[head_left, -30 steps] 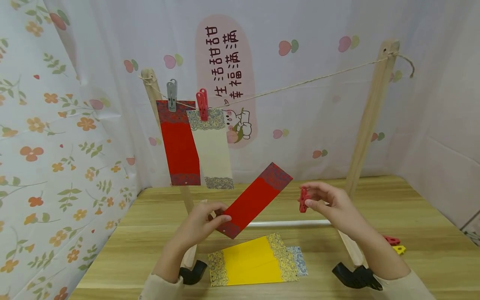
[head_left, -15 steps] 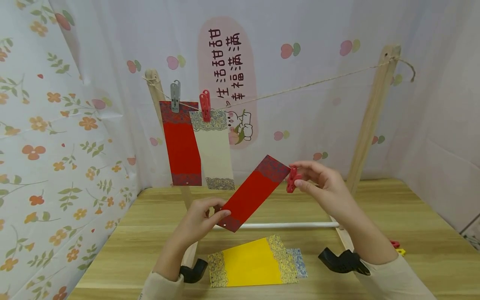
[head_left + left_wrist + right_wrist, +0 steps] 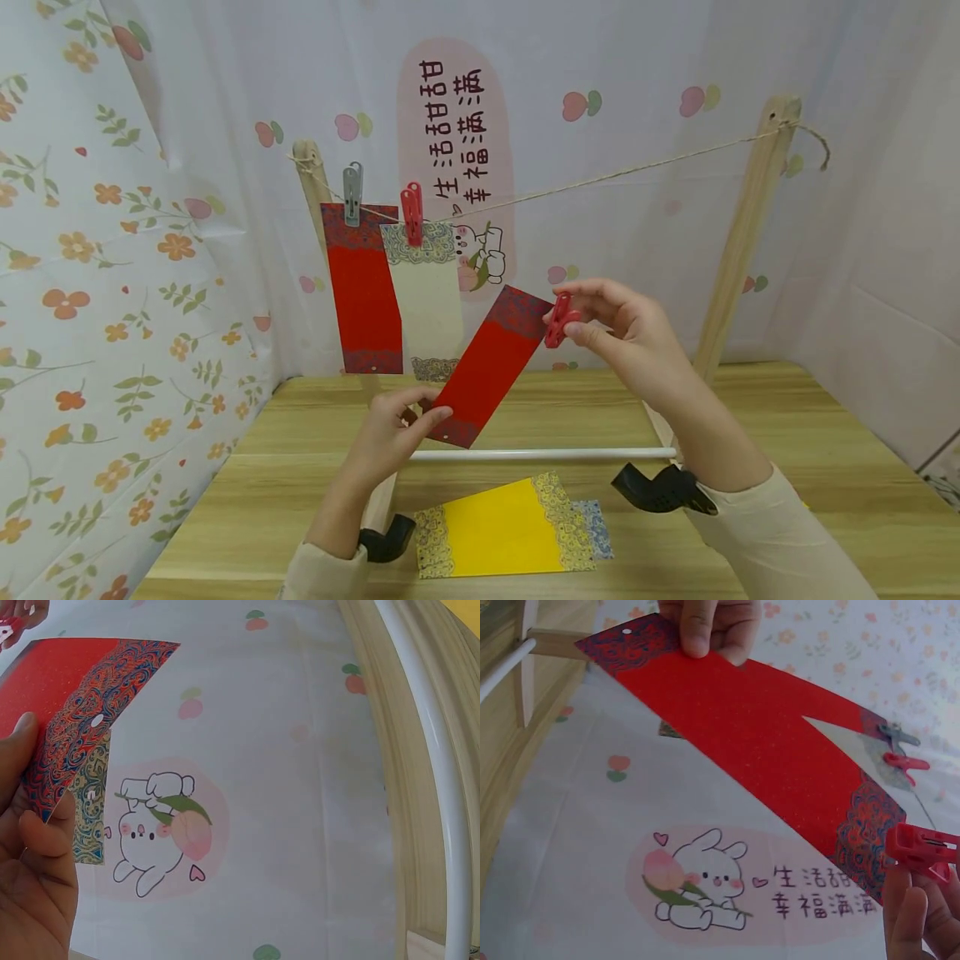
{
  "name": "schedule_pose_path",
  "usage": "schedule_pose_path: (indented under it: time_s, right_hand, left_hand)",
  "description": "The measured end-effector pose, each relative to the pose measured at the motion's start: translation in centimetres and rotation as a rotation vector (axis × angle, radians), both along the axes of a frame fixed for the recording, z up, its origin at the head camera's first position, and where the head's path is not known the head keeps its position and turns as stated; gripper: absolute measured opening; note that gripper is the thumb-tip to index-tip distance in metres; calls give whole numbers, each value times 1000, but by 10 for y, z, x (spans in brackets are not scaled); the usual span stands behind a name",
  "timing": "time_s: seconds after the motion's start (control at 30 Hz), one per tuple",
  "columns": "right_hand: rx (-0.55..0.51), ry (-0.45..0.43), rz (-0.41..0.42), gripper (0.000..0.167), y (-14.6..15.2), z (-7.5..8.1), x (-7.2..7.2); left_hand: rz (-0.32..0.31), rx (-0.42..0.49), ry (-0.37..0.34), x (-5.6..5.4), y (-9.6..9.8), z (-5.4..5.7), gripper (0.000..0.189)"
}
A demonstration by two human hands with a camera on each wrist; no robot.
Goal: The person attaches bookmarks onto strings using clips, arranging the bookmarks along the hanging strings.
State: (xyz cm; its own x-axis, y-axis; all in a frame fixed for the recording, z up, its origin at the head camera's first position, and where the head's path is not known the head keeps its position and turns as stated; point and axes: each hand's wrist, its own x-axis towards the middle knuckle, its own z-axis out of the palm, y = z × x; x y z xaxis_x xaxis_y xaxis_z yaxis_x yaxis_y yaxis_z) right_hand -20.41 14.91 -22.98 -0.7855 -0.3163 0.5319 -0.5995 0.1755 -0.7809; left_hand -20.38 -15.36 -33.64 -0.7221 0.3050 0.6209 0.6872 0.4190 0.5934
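My left hand [image 3: 393, 433] pinches the lower end of a red paper card [image 3: 491, 367], which tilts up to the right and has patterned bands at both ends. A punched hole shows near its lower end in the left wrist view. A red clothespin [image 3: 558, 320] sits between the thumb and fingers of my right hand [image 3: 626, 329], right at the card's upper right corner. On the twine hang another red card [image 3: 365, 300], under a grey clothespin [image 3: 352, 194], and a cream card [image 3: 426, 308], under a red clothespin [image 3: 412, 214].
Twine [image 3: 622, 173] runs between two wooden posts, the right post [image 3: 742, 242] standing taller in view. A white rod [image 3: 525, 454] joins them low down. On the wooden table [image 3: 247, 500] lies a yellow card [image 3: 502, 529] over a blue-patterned one [image 3: 594, 529]. Printed curtains hang behind.
Both hands have risen and shifted left, the right hand farther. The red clothespin has come from apart from the red card to its upper corner.
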Motion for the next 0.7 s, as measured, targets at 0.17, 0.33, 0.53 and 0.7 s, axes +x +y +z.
schedule_pose_path:
  time_s: [0.17,0.33,0.53,0.7]
  right_hand:
    - [-35,8,9,32,-13,15,-3]
    - [-50,36,3,30,-26,27,-6]
    - [-90,74,-29,30,-36,41,-11]
    - [-172,84,-17,25,-44,55,-17]
  left_hand:
    - [8,33,17,-3,1,1,8]
    - [28,77,28,-7,4,1,8]
    - [38,137,51,-10,8,-1,9]
    - [40,191,72,-13,11,0,10]
